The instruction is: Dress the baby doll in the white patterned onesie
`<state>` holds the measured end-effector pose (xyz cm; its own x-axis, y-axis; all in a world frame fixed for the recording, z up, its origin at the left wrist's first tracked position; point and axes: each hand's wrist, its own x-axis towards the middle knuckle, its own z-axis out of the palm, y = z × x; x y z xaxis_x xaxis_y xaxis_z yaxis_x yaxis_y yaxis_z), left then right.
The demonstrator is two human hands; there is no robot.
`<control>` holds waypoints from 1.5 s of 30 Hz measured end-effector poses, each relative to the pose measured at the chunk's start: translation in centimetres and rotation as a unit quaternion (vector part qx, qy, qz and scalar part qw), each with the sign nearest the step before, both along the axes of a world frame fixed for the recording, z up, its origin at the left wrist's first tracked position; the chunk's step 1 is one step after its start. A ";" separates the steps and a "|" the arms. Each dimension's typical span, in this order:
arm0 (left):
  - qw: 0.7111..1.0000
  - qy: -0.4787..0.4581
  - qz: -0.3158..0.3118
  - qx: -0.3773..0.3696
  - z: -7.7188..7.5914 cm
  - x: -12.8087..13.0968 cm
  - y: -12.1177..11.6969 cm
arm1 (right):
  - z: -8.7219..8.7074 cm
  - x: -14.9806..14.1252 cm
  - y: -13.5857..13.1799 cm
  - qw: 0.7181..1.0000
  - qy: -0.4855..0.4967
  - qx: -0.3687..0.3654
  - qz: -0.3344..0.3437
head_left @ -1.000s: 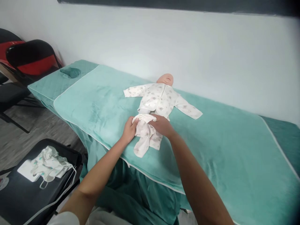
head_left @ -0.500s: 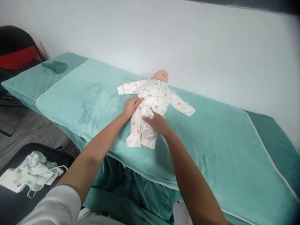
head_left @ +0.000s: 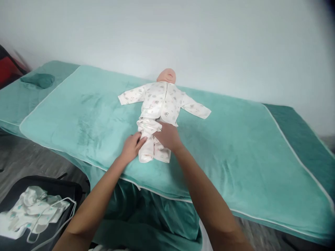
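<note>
A baby doll (head_left: 166, 75) lies on its back on a teal towel (head_left: 225, 146). It wears a white printed shirt (head_left: 159, 103) with sleeves spread, and white printed trousers (head_left: 148, 148). My left hand (head_left: 131, 147) rests against the left trouser leg with its fingers curled on the cloth. At the trouser waist, just below the shirt hem, my right hand (head_left: 167, 135) presses on the fabric with its fingers bent down into it.
The towel covers a teal massage bed (head_left: 303, 139) against a white wall. A face hole (head_left: 38, 80) lies at its left end. Bottom left, a black surface (head_left: 52, 188) carries crumpled printed cloth (head_left: 31, 209) and a white cord. A red and black chair (head_left: 9, 68) stands at far left.
The trousers went from bunched at the doll's feet to drawn up to the waist. My left hand slid from the waist down to the left leg. The camera view shifted left.
</note>
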<state>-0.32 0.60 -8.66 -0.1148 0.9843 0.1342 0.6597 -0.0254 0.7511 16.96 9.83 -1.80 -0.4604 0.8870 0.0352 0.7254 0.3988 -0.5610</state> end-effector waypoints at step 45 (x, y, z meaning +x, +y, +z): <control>0.978 -0.096 0.158 0.100 -0.3 -0.7 3.2 | -4.8 1.5 -2.9 0.918 0.384 0.058 -0.076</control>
<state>-1.06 3.80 -8.95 -0.4503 0.8525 0.2656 0.5055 -0.0018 0.8629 18.47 6.89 -6.60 -0.1310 0.9089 0.3958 0.1857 0.4147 -0.8908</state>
